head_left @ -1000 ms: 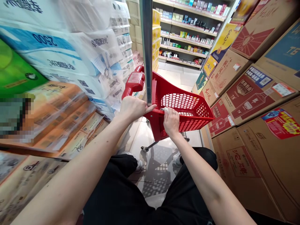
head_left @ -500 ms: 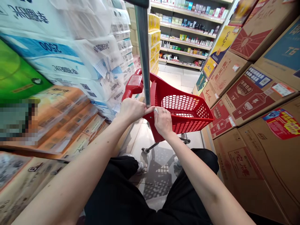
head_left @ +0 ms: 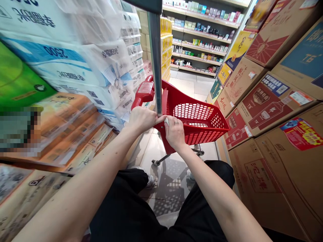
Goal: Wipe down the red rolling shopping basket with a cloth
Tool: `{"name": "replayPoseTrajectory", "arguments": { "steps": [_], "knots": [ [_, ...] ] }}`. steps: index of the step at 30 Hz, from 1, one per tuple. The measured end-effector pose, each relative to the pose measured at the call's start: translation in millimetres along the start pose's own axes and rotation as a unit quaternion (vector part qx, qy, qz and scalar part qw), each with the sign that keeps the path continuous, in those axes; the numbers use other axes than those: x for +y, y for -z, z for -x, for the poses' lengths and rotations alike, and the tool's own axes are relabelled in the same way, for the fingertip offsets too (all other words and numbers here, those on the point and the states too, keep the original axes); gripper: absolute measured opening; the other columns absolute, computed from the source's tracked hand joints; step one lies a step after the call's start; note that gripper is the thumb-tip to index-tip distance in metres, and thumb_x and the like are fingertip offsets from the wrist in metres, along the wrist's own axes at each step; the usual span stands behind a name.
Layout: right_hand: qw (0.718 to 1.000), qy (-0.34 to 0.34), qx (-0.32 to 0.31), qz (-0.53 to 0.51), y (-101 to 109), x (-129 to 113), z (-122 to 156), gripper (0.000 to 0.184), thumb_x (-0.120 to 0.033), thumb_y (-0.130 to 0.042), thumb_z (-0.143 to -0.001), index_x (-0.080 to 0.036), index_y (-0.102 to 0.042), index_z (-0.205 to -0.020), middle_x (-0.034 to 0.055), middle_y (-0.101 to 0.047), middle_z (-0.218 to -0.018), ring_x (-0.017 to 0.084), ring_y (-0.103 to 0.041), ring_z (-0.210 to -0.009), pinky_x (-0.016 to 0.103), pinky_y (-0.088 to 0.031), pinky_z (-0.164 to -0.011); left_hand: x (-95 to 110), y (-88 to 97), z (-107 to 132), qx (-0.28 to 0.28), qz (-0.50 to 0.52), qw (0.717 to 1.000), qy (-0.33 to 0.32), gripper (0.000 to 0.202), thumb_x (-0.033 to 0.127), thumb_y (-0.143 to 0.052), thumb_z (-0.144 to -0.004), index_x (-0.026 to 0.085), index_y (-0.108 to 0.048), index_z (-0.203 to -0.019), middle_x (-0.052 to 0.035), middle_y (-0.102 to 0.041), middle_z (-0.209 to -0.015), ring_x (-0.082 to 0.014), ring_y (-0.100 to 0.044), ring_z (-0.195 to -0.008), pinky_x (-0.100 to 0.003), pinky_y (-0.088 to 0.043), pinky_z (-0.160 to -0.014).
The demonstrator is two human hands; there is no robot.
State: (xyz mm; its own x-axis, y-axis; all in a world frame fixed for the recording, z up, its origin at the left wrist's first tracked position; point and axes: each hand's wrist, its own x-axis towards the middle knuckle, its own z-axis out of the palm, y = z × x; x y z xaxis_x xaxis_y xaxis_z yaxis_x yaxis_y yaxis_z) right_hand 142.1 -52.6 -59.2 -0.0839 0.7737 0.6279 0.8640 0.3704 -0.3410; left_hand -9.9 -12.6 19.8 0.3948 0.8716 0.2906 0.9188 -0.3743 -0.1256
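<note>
Our right hand [head_left: 174,131] slid left to the pole [head_left: 156,67] | pinching white wad [head_left: 166,121] | left hand [head_left: 141,118] clasps red basket [head_left: 209,134] rim

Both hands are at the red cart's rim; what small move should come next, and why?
Likely slide the right hand and its white wad rightward along the red cart rim; the left hand steadies it at the metal pole base.

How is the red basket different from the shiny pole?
The red basket is plastic, wide and full of little holes; the pole is grey metal, smooth and thin. The basket stretches forward over the floor; the pole rises up out of view. Both meet where the left hand and right hand grip.
</note>
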Motion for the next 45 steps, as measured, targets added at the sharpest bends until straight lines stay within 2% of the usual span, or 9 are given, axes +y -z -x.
{"name": "replayPoseTrajectory", "arguments": {
  "steps": [3,8,13,16,23,26,31,39,45],
  "knots": [
    [1.000,-0.001,0.008,-0.002,-1,0,-1,0.033,-0.033,-0.028,-0.101,-0.016,-0.049,-0.121,0.0138,-0.059,-0.118,0.024,-0.053,-0.109,0.041,-0.037,-0.096,0,0.3,0,0.001,-0.009,1.000,-0.005,0.075,0.068,-0.025,-0.088,0.014,-0.078,-0.087,-0.0200,-0.070,-0.074,-0.0317,-0.066,-0.082,-0.034,-0.031,-0.063],
    [0.998,-0.023,-0.058,0.014,5,3,-20,0.040,-0.038,-0.020,-0.102,-0.017,-0.054,-0.103,0.0093,-0.064,-0.092,0.021,-0.060,-0.084,0.032,-0.041,-0.080,-1,0.3,-1,0.006,-0.012,1.000,-0.004,0.079,0.070,-0.024,-0.088,0.013,-0.078,-0.084,-0.0199,-0.070,-0.071,-0.0313,-0.066,-0.080,-0.034,-0.031,-0.062],
    [0.999,0.003,-0.046,-0.010,6,14,-13,0.039,-0.036,-0.021,-0.103,-0.018,-0.054,-0.112,0.0087,-0.064,-0.102,0.019,-0.059,-0.092,0.030,-0.039,-0.083,0,0.8,0,0.004,-0.032,0.999,-0.004,0.077,0.069,-0.024,-0.088,0.013,-0.078,-0.086,-0.0193,-0.070,-0.071,-0.0301,-0.066,-0.080,-0.034,-0.031,-0.062],
    [1.000,0.015,-0.021,-0.008,6,42,6,0.037,-0.032,-0.024,-0.102,-0.019,-0.054,-0.119,0.0092,-0.063,-0.113,0.020,-0.056,-0.101,0.032,-0.037,-0.090,1,1.3,2,0.001,-0.039,0.999,-0.001,0.078,0.069,-0.023,-0.088,0.014,-0.078,-0.085,-0.0183,-0.070,-0.070,-0.0285,-0.066,-0.078,-0.034,-0.031,-0.061],
    [0.995,-0.032,0.000,0.092,23,150,47,0.036,-0.031,-0.029,-0.100,-0.018,-0.059,-0.115,0.0111,-0.064,-0.107,0.022,-0.054,-0.100,0.038,-0.035,-0.094,2,0.4,1,0.007,-0.029,1.000,0.009,0.077,0.070,-0.024,-0.088,0.015,-0.078,-0.086,-0.0182,-0.069,-0.069,-0.0290,-0.066,-0.077,-0.034,-0.031,-0.061],
    [0.991,-0.066,0.015,0.112,25,165,51,0.035,-0.032,-0.029,-0.100,-0.017,-0.059,-0.112,0.0118,-0.064,-0.106,0.023,-0.054,-0.099,0.041,-0.033,-0.097,3,0.7,0,0.000,-0.020,1.000,0.008,0.077,0.070,-0.024,-0.087,0.015,-0.078,-0.088,-0.0189,-0.070,-0.071,-0.0293,-0.066,-0.079,-0.033,-0.032,-0.062],
    [0.978,-0.155,0.052,0.128,16,134,41,0.035,-0.031,-0.028,-0.100,-0.016,-0.060,-0.105,0.0120,-0.065,-0.100,0.024,-0.053,-0.099,0.043,-0.028,-0.102,6,2.9,-1,-0.004,-0.025,1.000,0.011,0.077,0.069,-0.024,-0.088,0.015,-0.078,-0.087,-0.0194,-0.070,-0.073,-0.0281,-0.066,-0.080,-0.033,-0.032,-0.063],
    [0.992,-0.106,0.049,0.043,-1,47,17,0.036,-0.030,-0.025,-0.102,-0.018,-0.057,-0.114,0.0102,-0.064,-0.109,0.021,-0.054,-0.101,0.040,-0.028,-0.103,9,2.7,-1,-0.011,-0.042,0.999,0.014,0.079,0.068,-0.022,-0.089,0.011,-0.077,-0.088,-0.0207,-0.070,-0.076,-0.0303,-0.066,-0.081,-0.033,-0.034,-0.065],
    [0.994,-0.094,0.056,0.021,-2,30,13,0.036,-0.030,-0.026,-0.101,-0.017,-0.055,-0.117,0.0108,-0.063,-0.114,0.021,-0.053,-0.106,0.041,-0.029,-0.104,8,1.4,-2,-0.005,-0.037,0.999,0.013,0.081,0.069,-0.020,-0.089,0.012,-0.078,-0.085,-0.0201,-0.070,-0.074,-0.0323,-0.066,-0.080,-0.035,-0.032,-0.063]
  ]
}}
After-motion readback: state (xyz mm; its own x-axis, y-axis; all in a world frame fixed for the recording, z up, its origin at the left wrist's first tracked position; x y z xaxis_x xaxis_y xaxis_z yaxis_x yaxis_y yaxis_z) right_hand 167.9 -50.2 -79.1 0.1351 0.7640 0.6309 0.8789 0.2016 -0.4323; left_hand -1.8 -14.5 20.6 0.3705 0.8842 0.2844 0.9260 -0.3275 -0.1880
